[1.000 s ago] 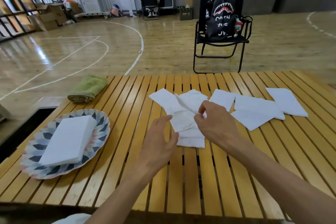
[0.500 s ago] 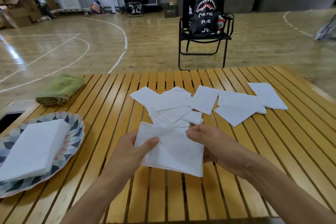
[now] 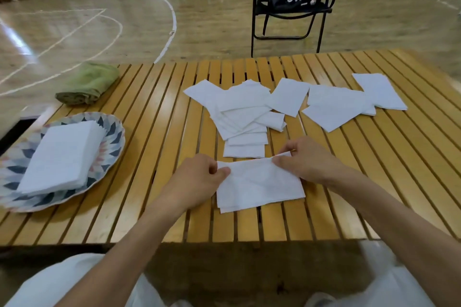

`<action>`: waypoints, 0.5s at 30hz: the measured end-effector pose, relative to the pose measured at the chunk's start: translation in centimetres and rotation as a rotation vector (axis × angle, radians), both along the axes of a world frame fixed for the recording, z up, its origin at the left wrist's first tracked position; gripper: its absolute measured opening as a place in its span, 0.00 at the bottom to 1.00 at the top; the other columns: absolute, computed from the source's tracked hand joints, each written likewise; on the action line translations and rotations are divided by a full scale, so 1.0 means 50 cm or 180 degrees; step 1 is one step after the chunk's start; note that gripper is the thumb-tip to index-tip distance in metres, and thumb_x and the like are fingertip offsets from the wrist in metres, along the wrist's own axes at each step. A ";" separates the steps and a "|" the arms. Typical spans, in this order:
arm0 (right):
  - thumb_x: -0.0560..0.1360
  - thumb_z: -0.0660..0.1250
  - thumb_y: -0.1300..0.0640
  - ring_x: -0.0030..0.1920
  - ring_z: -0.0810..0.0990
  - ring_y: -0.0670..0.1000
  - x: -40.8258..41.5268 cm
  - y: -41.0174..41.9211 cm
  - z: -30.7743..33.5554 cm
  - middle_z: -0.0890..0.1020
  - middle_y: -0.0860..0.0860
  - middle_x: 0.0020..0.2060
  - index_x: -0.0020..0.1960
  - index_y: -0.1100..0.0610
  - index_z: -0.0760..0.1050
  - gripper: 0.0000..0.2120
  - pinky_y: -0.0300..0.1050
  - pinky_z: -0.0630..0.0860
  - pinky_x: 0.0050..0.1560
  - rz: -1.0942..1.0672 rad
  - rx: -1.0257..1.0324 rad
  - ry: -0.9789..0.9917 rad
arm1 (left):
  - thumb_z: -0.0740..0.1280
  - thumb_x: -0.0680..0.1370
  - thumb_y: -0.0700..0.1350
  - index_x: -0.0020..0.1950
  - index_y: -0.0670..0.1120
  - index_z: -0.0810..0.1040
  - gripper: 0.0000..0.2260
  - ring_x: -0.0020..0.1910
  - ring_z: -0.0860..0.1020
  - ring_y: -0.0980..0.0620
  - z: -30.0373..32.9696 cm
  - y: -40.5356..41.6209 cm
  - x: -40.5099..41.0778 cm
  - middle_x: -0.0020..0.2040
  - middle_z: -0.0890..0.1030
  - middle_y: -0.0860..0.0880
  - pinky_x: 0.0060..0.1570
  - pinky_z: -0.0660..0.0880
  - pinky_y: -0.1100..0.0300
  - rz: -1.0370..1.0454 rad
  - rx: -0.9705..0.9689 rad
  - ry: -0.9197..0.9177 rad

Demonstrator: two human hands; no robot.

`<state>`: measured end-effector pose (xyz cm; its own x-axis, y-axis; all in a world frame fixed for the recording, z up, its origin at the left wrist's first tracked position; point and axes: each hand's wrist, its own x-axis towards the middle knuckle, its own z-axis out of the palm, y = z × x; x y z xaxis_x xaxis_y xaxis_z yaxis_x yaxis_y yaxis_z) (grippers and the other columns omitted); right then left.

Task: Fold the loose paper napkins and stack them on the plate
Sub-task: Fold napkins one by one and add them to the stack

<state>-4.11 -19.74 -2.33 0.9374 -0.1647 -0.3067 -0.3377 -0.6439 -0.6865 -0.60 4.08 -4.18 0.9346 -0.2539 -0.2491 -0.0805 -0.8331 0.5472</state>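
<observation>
A white paper napkin [image 3: 258,184] lies folded over on the slatted wooden table [image 3: 159,147] near its front edge. My left hand [image 3: 197,179] pinches its upper left corner. My right hand [image 3: 305,159] pinches the upper right corner, with a bit of paper sticking up between the fingers. Just beyond lies a loose pile of white napkins [image 3: 243,117], with more napkins [image 3: 334,104] spread to the right. On the left, a patterned plate [image 3: 113,137] carries a stack of folded napkins [image 3: 62,154].
A rolled green towel [image 3: 88,83] lies at the table's far left. Beyond the table, a black folding chair [image 3: 291,10] with a black bag stands on the wooden gym floor. My white-clad legs show below the table's front edge.
My hands took a napkin from the pile, pulled it toward me and folded it over. It now lies as a narrower rectangle. The camera tilted further down.
</observation>
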 end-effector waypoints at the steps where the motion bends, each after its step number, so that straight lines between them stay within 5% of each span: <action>1: 0.78 0.69 0.49 0.43 0.78 0.44 -0.001 0.001 -0.001 0.80 0.47 0.43 0.48 0.53 0.80 0.07 0.39 0.70 0.36 0.0049 -0.0141 -0.0027 | 0.65 0.79 0.59 0.41 0.45 0.77 0.17 0.31 0.75 0.53 0.000 -0.003 -0.004 0.32 0.76 0.51 0.33 0.72 0.55 0.0081 0.0248 -0.0236; 5: 0.77 0.69 0.47 0.43 0.75 0.42 0.000 0.002 -0.005 0.77 0.44 0.43 0.49 0.52 0.79 0.08 0.39 0.68 0.36 0.0219 -0.0468 -0.0001 | 0.66 0.79 0.57 0.48 0.50 0.72 0.11 0.38 0.75 0.55 0.012 -0.015 -0.017 0.42 0.77 0.53 0.36 0.73 0.57 0.0107 0.0472 -0.0890; 9: 0.79 0.68 0.47 0.48 0.78 0.45 0.001 -0.004 -0.001 0.80 0.45 0.45 0.47 0.50 0.80 0.07 0.39 0.72 0.42 0.0424 -0.0228 0.0010 | 0.63 0.82 0.52 0.62 0.51 0.75 0.10 0.52 0.75 0.56 0.000 -0.021 -0.007 0.54 0.75 0.55 0.53 0.74 0.59 -0.0332 0.0008 -0.1166; 12: 0.80 0.66 0.51 0.51 0.80 0.47 -0.005 -0.005 0.009 0.82 0.47 0.47 0.49 0.48 0.81 0.05 0.41 0.74 0.48 0.0619 0.0038 -0.0200 | 0.61 0.83 0.51 0.58 0.51 0.79 0.10 0.50 0.76 0.54 0.001 -0.024 0.004 0.51 0.78 0.53 0.51 0.73 0.59 -0.0379 -0.0307 -0.0960; 15: 0.81 0.66 0.52 0.51 0.80 0.52 -0.008 -0.009 0.013 0.83 0.53 0.49 0.50 0.48 0.82 0.06 0.42 0.73 0.47 0.0648 0.0226 -0.0362 | 0.58 0.84 0.53 0.48 0.42 0.80 0.18 0.38 0.75 0.47 0.010 -0.014 0.022 0.40 0.79 0.45 0.39 0.68 0.57 -0.0319 -0.0610 -0.0361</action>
<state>-4.52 -20.19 -1.66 0.9783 0.0495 -0.2014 -0.1238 -0.6397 -0.7586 0.50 3.40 -3.70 0.9216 -0.3794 -0.0825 -0.2274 -0.6998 0.6772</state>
